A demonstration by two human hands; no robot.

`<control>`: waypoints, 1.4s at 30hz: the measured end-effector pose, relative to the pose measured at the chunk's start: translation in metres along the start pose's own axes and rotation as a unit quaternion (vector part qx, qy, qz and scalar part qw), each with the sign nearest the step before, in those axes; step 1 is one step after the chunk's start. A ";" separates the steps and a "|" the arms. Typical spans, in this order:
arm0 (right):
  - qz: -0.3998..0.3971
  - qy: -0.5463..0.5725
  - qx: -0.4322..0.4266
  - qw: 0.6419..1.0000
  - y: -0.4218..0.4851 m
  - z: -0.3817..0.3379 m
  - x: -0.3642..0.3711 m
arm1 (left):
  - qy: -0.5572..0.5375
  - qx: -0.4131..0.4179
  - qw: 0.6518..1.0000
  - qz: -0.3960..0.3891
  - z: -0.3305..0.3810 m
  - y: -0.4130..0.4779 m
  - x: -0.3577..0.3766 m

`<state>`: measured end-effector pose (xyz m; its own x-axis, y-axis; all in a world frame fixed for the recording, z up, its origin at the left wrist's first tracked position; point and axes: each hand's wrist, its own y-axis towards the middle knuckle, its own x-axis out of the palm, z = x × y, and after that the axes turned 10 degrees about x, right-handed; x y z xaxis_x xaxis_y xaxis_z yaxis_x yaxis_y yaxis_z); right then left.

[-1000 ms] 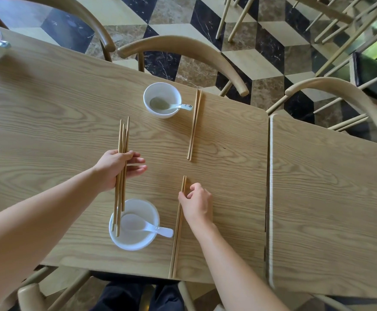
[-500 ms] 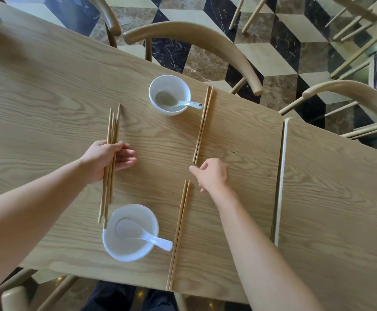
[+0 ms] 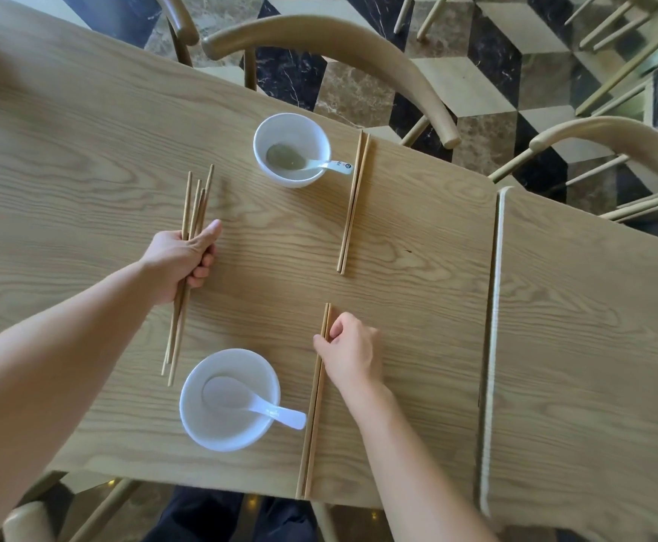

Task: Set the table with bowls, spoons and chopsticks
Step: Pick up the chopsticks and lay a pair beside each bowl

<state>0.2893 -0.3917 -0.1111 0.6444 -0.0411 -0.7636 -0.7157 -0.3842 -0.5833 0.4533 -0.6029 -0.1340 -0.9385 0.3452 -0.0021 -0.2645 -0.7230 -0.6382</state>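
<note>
Right hand (image 3: 352, 352) pinching near chopsticks (image 3: 314, 408); left hand (image 3: 180, 260) gripping bundle (image 3: 192, 213)

Bundle (image 3: 195, 201) mid-length hidden in left hand (image 3: 180, 260), stick count unclear, near pair (image 3: 314, 408) partly under right hand (image 3: 352, 357), far spoon (image 3: 311, 163) print unreadable

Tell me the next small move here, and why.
Probably the right hand slides the near chopsticks away from the person: it pinches their far end, and their near end reaches the table edge. The left hand just holds the spare chopsticks.
</note>
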 end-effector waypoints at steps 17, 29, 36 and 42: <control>0.023 0.022 -0.005 0.999 -0.001 0.004 0.002 | -0.007 0.015 1.000 0.015 -0.003 0.002 0.001; 0.026 0.011 0.009 1.000 -0.003 0.003 -0.007 | -0.012 0.017 1.000 0.022 -0.003 0.001 0.003; 0.103 0.061 0.010 0.993 0.051 -0.029 -0.047 | -0.009 0.017 1.000 0.019 -0.002 0.002 0.003; 0.103 0.051 -0.019 0.993 0.091 -0.068 -0.052 | -0.008 0.019 0.999 0.029 -0.004 0.004 0.004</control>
<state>0.2088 -0.4873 -0.1058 0.5107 -0.2146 -0.8325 -0.8255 -0.3930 -0.4051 0.4496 -0.6021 -0.1398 -0.9558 0.2927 -0.0267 -0.2169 -0.7639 -0.6078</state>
